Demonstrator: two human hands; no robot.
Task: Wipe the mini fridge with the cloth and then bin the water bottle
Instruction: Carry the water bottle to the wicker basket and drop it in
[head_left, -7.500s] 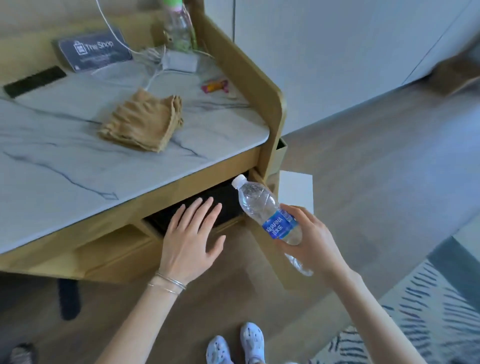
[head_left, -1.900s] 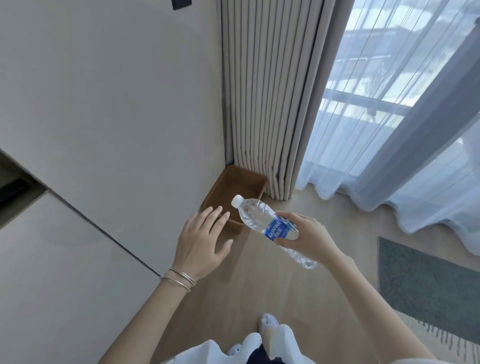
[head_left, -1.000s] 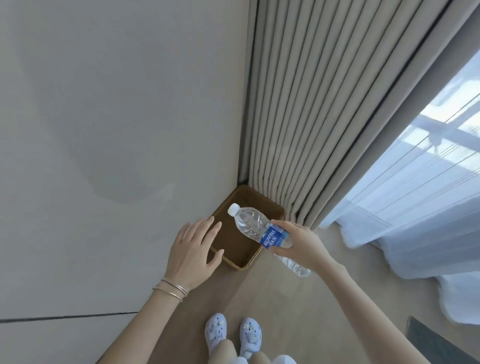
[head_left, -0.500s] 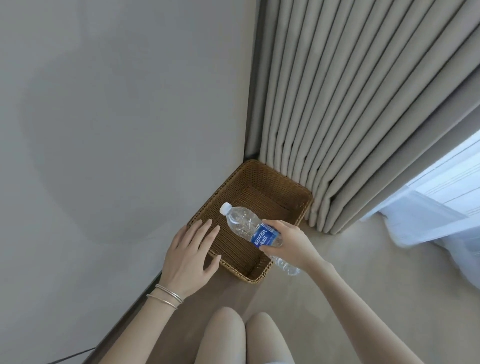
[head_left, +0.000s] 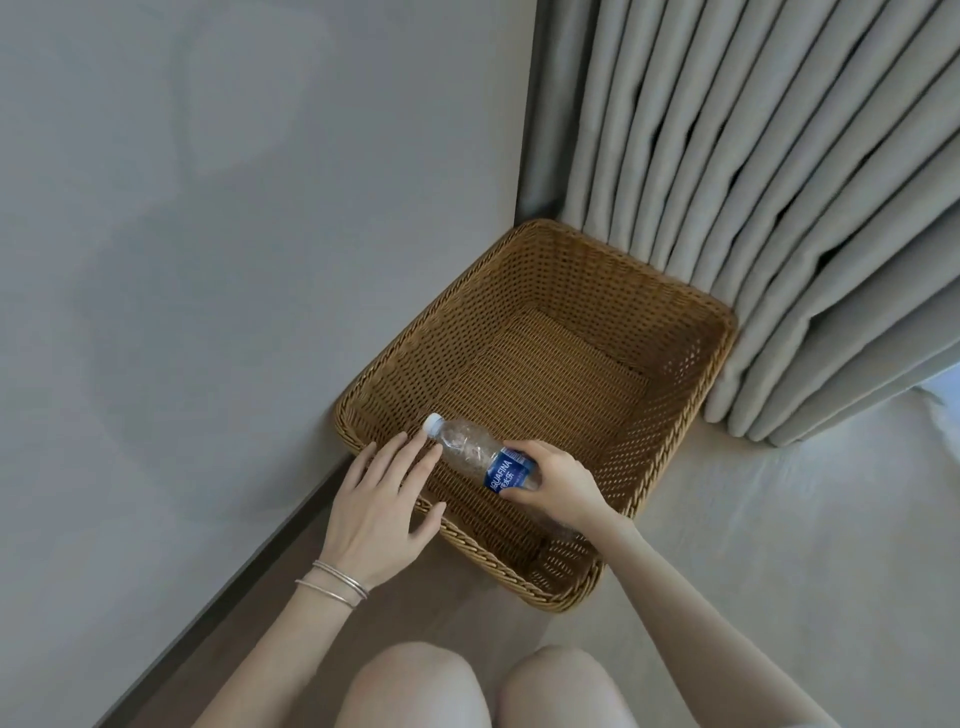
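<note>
A clear plastic water bottle (head_left: 467, 450) with a white cap and a blue label lies tilted in my right hand (head_left: 558, 483), cap pointing up-left. It hangs over the near-left part of a brown woven basket (head_left: 680, 415) that stands on the floor in the corner. The basket holds nothing else. My left hand (head_left: 379, 512), fingers spread and holding nothing, hovers at the basket's near-left rim, its fingertips just beside the bottle's neck. The mini fridge and the cloth are out of view.
A grey wall (head_left: 208, 260) runs along the left, right against the basket. Pleated grey curtains (head_left: 753, 182) hang behind and to the right of it. My knees (head_left: 483, 686) show at the bottom edge. Pale floor (head_left: 779, 545) stretches to the right.
I have crouched lower and come closer, so the basket fills more of the view. My right hand has carried the bottle down over the basket's near-left side, and the left hand has stayed beside it.
</note>
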